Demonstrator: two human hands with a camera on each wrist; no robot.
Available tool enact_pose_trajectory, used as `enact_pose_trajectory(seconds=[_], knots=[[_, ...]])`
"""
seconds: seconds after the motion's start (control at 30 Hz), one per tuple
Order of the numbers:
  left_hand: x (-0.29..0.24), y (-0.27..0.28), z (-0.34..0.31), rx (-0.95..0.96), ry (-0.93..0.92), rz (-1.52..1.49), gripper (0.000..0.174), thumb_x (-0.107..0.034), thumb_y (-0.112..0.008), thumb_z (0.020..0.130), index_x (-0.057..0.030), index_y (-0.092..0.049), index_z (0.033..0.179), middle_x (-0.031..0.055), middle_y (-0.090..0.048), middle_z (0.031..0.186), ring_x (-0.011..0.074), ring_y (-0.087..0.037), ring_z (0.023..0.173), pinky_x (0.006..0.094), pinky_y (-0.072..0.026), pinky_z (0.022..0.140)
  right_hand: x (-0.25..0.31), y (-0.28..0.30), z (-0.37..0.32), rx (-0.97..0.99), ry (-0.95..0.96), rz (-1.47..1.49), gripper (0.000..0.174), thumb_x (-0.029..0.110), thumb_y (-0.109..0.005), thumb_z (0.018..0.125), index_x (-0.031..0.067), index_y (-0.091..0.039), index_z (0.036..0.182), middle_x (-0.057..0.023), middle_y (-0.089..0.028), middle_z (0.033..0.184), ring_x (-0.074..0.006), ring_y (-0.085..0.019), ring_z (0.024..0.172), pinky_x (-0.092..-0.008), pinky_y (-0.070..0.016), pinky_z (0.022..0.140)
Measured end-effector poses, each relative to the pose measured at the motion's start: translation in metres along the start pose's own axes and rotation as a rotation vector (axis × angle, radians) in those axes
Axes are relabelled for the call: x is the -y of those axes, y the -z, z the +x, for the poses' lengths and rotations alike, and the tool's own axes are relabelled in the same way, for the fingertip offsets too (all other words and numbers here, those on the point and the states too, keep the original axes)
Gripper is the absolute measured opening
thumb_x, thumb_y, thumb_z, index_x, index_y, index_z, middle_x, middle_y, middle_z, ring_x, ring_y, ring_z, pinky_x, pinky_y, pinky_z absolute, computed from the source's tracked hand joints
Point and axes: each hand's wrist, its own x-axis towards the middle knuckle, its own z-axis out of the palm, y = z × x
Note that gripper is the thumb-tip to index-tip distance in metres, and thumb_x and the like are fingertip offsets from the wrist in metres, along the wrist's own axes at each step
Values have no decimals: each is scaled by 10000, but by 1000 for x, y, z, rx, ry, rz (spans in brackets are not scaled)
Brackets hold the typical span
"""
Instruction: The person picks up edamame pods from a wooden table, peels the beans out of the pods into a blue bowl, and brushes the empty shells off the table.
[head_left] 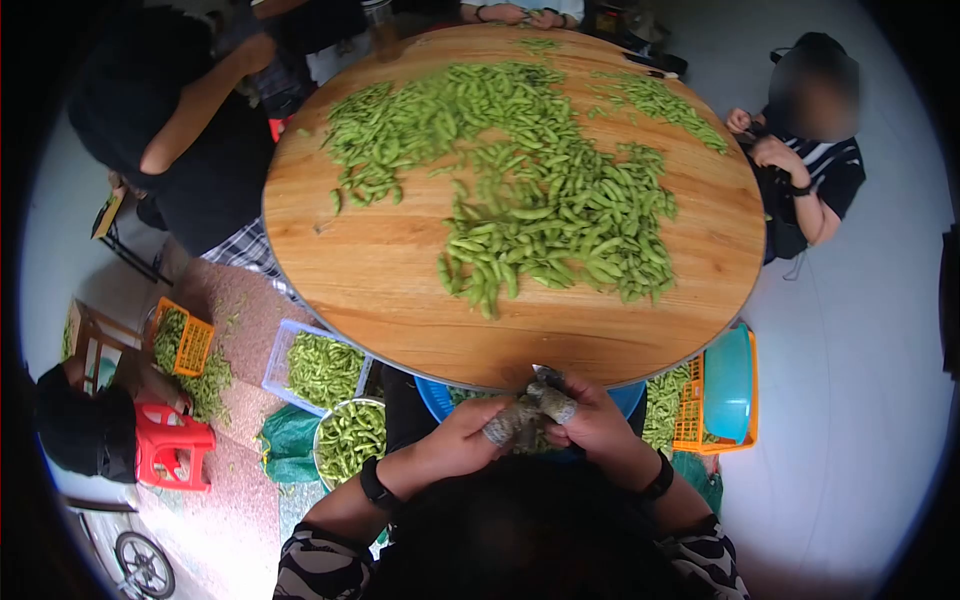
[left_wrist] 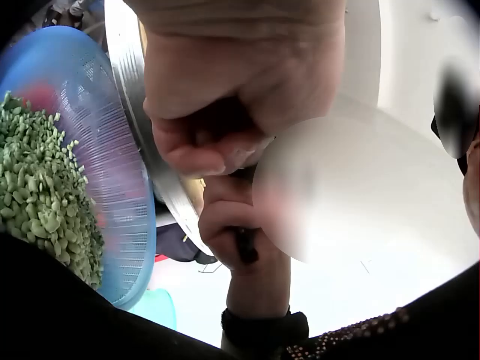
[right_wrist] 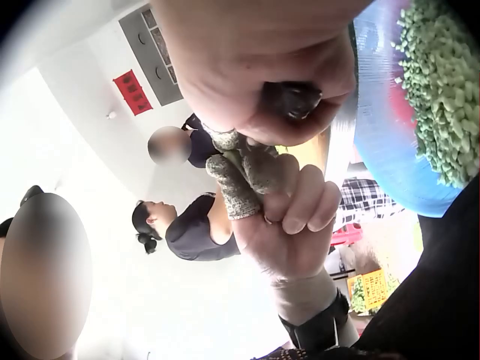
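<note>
Both hands meet close together at the near edge of the round table. My left hand (head_left: 462,435) pinches a small green soybean pod (right_wrist: 237,157), mostly hidden, between thumb and finger in grey speckled finger covers (right_wrist: 238,196). My right hand (head_left: 603,425), its fingertips against the left ones, grips a small black object (right_wrist: 296,99) with a shiny end inside curled fingers. I cannot tell what kind of object it is. Beneath the hands, a blue basket (left_wrist: 124,247) holds many shelled green beans (left_wrist: 45,187).
Green soybean pods (head_left: 570,215) lie heaped across the wooden table (head_left: 350,285). On the floor to the left stand a pale crate (head_left: 270,375) of pods and a red stool (head_left: 175,455). An orange crate (head_left: 690,415) and a teal basin (head_left: 728,385) are at right. Other people sit around.
</note>
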Motion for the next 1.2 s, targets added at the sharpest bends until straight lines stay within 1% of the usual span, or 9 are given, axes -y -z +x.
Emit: enact_pose_trajectory(seconds=[0.13,0.23,0.5,0.6,0.67,0.8,0.93,1.0,1.2], knots=[[-9,-3,0,-30,302,-519,370,-424,-475,993,-72,-546,904,-42,-377,580,63,-321,485,226,-286,471,10,-9,-4,-29,33,-53,250,211,-610,949,78,-586,1159,40,-500,658,-39,-414,506,-211,-314,451],[-8,-2,6,197,214,-873,416,-477,-466,979,-73,-529,902,-58,-343,561,60,-302,459,232,-252,450,11,-10,-4,7,108,-135,290,192,-634,935,75,-577,1195,50,-521,685,-29,-428,524,-200,-327,464],[-10,-5,7,252,212,-976,469,-532,-461,959,-73,-530,890,-48,-378,567,75,-322,458,231,-255,448,8,-8,-7,66,357,-236,290,140,-620,935,30,-557,1195,43,-589,825,-51,-530,685,-230,-439,577],[-1,-6,7,-50,136,-459,381,-425,-534,958,-50,-548,891,18,-485,608,140,-459,510,272,-379,486,6,-4,-6,2,380,-392,303,105,-613,920,10,-547,1201,18,-612,848,-63,-552,740,-249,-465,625],[-4,-6,10,-291,-325,338,257,-275,-603,934,-22,-564,908,96,-583,711,214,-586,632,322,-482,595,-5,0,1,-32,445,-438,304,94,-618,905,6,-548,1188,-10,-620,842,-68,-558,730,-251,-464,619],[-11,-8,1,-375,-346,613,118,-112,-528,929,-1,-565,945,120,-609,799,235,-604,702,336,-482,653,-16,0,8,-111,523,-546,287,90,-635,879,0,-555,1139,-90,-627,818,-87,-576,699,-261,-466,612],[2,-14,7,-415,-311,277,173,-199,-528,961,-33,-567,935,44,-579,751,151,-534,621,277,-423,571,-12,-3,11,-127,563,-507,298,92,-646,839,-15,-545,1099,-142,-629,828,-195,-625,702,-330,-491,624],[2,-15,8,-404,-243,54,194,-231,-522,971,-47,-570,937,15,-563,739,120,-503,593,257,-397,543,-15,3,14,-203,767,-906,360,107,-646,785,-36,-526,1093,-182,-627,842,-340,-634,759,-416,-507,670],[-10,-3,13,-267,287,-646,200,-233,-500,996,-53,-583,1025,-8,-503,661,68,-432,570,225,-343,515,-22,-3,8,-297,942,-1088,353,97,-652,771,-18,-540,1084,-193,-623,917,-380,-624,819,-403,-508,707]])
